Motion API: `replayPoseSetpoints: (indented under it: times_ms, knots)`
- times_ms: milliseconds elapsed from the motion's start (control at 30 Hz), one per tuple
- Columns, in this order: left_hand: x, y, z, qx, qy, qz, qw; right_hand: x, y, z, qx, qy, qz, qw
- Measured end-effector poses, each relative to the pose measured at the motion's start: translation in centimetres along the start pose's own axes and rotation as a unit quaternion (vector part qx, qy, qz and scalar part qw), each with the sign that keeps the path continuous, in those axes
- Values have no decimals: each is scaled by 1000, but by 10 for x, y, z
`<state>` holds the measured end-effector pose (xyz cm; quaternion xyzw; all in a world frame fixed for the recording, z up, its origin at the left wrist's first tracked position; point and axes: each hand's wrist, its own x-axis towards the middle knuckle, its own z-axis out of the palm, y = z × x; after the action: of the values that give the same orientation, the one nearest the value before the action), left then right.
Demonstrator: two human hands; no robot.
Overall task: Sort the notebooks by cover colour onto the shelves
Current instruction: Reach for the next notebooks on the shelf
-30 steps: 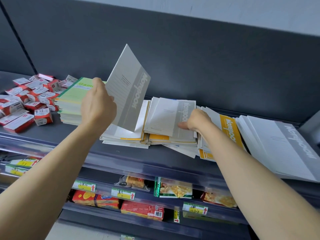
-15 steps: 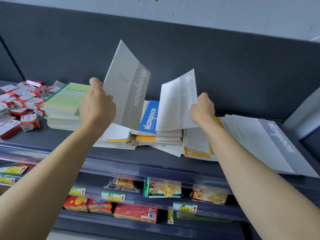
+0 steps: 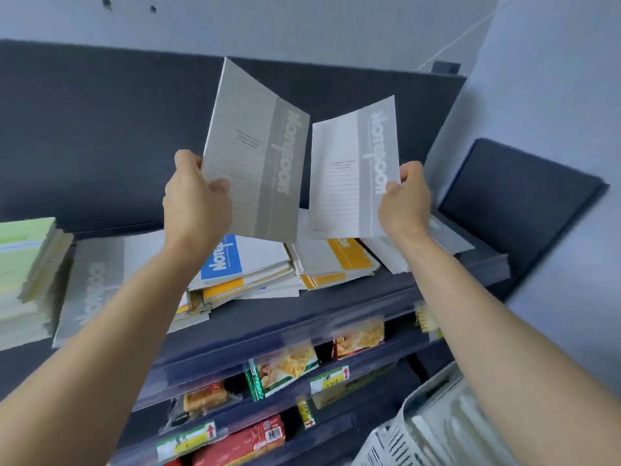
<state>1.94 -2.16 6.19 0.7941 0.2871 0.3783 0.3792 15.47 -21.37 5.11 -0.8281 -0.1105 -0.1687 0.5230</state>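
Nearest, below the right grip, stands a white slatted basket. Lower shelves under both grips hold snack packets and yellow price tags. Just beneath the grips, the notebook shelf carries loose piles. A blue notebook lies under the left grip and a yellow notebook under the right. A flat grey notebook lies further left, beside a green stack. The left grip pinches a darker grey notebook by its lower left edge, thumb in front, upright above the piles. The right grip pinches a paler grey notebook by its lower right edge, just beside the first. Behind them is a dark back panel.
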Motion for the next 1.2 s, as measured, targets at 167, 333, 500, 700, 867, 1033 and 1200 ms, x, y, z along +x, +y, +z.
replayPoseSetpoints:
  times_ms: [167,333,500,700,867,1033,1200]
  knots:
    - [-16,1,-2,-57,-98,46,992,-58,2,-44,-31,108,59,992]
    - [-57,22,14,-98,-201,108,969,-117,13,-110,-91,226,108,964]
    - [-128,66,41,-158,-298,169,926,-183,24,-196,-155,309,151,926]
    - [-246,135,57,-216,-406,227,859,-288,32,-319,-224,434,200,849]
    - [-375,188,43,-256,-479,247,802,-391,30,-419,-236,513,219,795]
    - [-505,233,22,-286,-538,240,756,-495,30,-524,-256,565,244,746]
    - [-592,264,18,-283,-562,222,745,-548,35,-603,-289,582,249,718]
